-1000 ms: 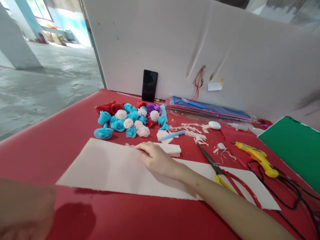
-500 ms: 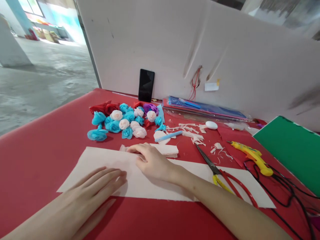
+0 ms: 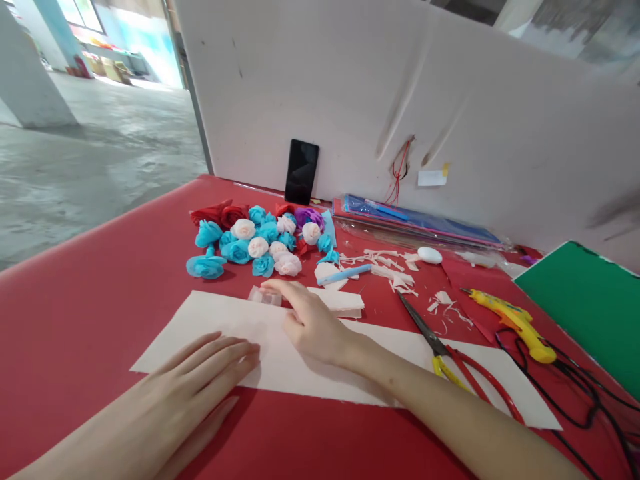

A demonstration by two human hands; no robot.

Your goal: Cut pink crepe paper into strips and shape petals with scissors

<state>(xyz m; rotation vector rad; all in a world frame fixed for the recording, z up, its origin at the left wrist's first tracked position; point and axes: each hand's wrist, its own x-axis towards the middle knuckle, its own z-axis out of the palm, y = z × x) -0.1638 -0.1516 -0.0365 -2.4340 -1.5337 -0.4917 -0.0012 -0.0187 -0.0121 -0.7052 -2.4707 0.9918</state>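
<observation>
A long white paper strip [image 3: 370, 363] lies across the red table. My left hand [image 3: 205, 373] rests flat on its left part, fingers stretched out and side by side. My right hand [image 3: 310, 320] is over the strip's upper edge, its fingers curled and its index finger reaching over a small clear, translucent object [image 3: 266, 296]. The fingertips are partly hidden, so a grip on that object cannot be made out. Just behind the right hand is a folded stack of white paper [image 3: 343, 303]. Scissors [image 3: 425, 327] with red and yellow handles lie across the strip's right part.
Paper roses [image 3: 257, 248] in blue, white, red and purple are heaped behind the strip. A phone [image 3: 301, 171] leans on the wall. Paper scraps [image 3: 393, 270], a white oval object [image 3: 430, 255], a yellow glue gun [image 3: 515, 323] with cables and a green board [image 3: 585, 307] are to the right.
The whole view has shifted slightly, with things appearing further right. The clear object by my right fingers shows more fully. My left hand still lies on the strip.
</observation>
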